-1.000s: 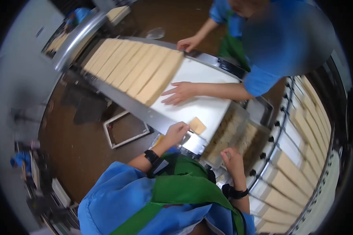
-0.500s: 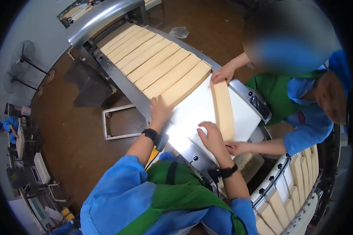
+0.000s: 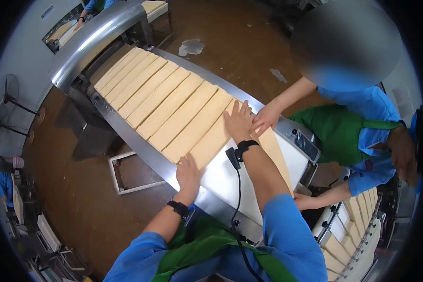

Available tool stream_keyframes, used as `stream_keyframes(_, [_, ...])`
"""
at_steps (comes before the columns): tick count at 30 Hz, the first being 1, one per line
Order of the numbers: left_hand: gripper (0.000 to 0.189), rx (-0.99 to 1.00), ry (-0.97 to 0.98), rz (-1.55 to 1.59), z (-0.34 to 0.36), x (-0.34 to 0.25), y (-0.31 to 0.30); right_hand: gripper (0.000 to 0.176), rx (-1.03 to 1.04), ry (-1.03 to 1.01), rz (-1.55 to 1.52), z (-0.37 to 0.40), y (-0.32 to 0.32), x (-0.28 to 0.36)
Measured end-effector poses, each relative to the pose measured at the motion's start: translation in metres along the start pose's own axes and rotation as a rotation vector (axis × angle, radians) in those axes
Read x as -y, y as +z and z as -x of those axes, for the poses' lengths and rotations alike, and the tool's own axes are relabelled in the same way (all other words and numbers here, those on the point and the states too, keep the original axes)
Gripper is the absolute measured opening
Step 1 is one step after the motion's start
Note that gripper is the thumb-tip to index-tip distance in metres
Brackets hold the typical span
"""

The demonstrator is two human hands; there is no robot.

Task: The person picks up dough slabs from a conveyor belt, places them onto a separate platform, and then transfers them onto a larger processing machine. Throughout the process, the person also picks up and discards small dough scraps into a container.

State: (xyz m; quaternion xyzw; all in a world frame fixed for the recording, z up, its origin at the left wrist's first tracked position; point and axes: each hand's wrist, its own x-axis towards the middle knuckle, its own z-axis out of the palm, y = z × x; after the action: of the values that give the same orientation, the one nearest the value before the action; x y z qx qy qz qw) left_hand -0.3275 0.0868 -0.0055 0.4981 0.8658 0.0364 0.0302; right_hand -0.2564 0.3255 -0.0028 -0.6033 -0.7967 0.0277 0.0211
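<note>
Long pale strips that look like dough [image 3: 174, 108] lie side by side on the steel-edged conveyor [image 3: 141, 145]. My left hand [image 3: 188, 173] is closed at the near end of the closest strip [image 3: 214, 141], fingers over its top and thumb at its side. At the far end of that same strip, my right hand [image 3: 239, 123] rests with fingers spread on top. Just beyond, a co-worker's hand [image 3: 266, 117] touches one end of a separate strip [image 3: 277, 152]. The co-worker's other hand [image 3: 306, 202] is at that strip's lower end.
White belt [image 3: 230, 171] shows below the row. A control panel [image 3: 305, 143] sits on the conveyor's right side. More strips lie on a curved conveyor [image 3: 348, 235] at lower right. A metal frame [image 3: 136, 188] stands on the floor. A cable [image 3: 237, 207] hangs from my right wrist.
My right hand has moved up from the white belt to the far end of the closest strip. My left hand stays at its near end. The view has shifted.
</note>
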Motion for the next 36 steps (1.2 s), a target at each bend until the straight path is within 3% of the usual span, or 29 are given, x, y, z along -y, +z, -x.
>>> stream_keyframes(3, [0.086,0.009,0.025,-0.002,0.000,0.002,0.002,0.073,0.105,0.097,-0.133,-0.019,0.007,0.004])
stream_keyframes(8, [0.087,-0.056,0.087,0.096,0.003,0.007,0.007,0.065,0.051,0.184,-0.318,0.001,-0.007,0.011])
stream_keyframes(12, [0.085,-0.035,0.072,0.073,0.004,0.004,0.004,0.069,0.089,0.331,-0.386,0.012,-0.021,-0.014])
stream_keyframes(16, [0.072,0.233,0.220,0.434,0.010,-0.011,-0.029,0.085,0.010,0.521,-0.437,0.058,-0.036,-0.082])
stream_keyframes(18, [0.068,0.360,0.390,0.645,0.018,-0.023,-0.035,0.092,0.071,0.721,-0.488,0.090,-0.066,-0.122])
stream_keyframes(20, [0.072,0.551,0.454,0.636,0.028,-0.044,-0.039,0.094,-0.025,0.779,-0.348,0.121,-0.054,-0.168])
stream_keyframes(21, [0.074,0.642,0.486,0.600,0.036,-0.054,-0.034,0.093,0.045,0.836,-0.365,0.137,-0.081,-0.176])
stream_keyframes(24, [0.077,0.657,0.499,0.490,0.058,-0.092,-0.050,0.089,-0.101,0.912,-0.530,0.185,-0.077,-0.214])
stream_keyframes(26, [0.079,0.486,0.584,0.549,0.073,-0.108,-0.034,0.083,-0.270,0.948,-0.489,0.222,-0.046,-0.249])
stream_keyframes(29, [0.078,0.249,0.765,0.662,0.095,-0.142,-0.032,0.077,-0.524,1.081,-0.710,0.281,-0.080,-0.273])
stream_keyframes(30, [0.076,0.323,0.748,0.715,0.103,-0.161,-0.044,0.077,-0.605,1.082,-0.655,0.301,-0.082,-0.291])
stream_keyframes(33, [0.077,0.263,0.883,0.761,0.137,-0.221,-0.054,0.077,-0.832,1.129,-0.605,0.353,-0.108,-0.349])
stream_keyframes(36, [0.079,0.237,1.013,0.814,0.176,-0.283,-0.078,0.077,-0.862,1.239,-0.627,0.398,-0.141,-0.410])
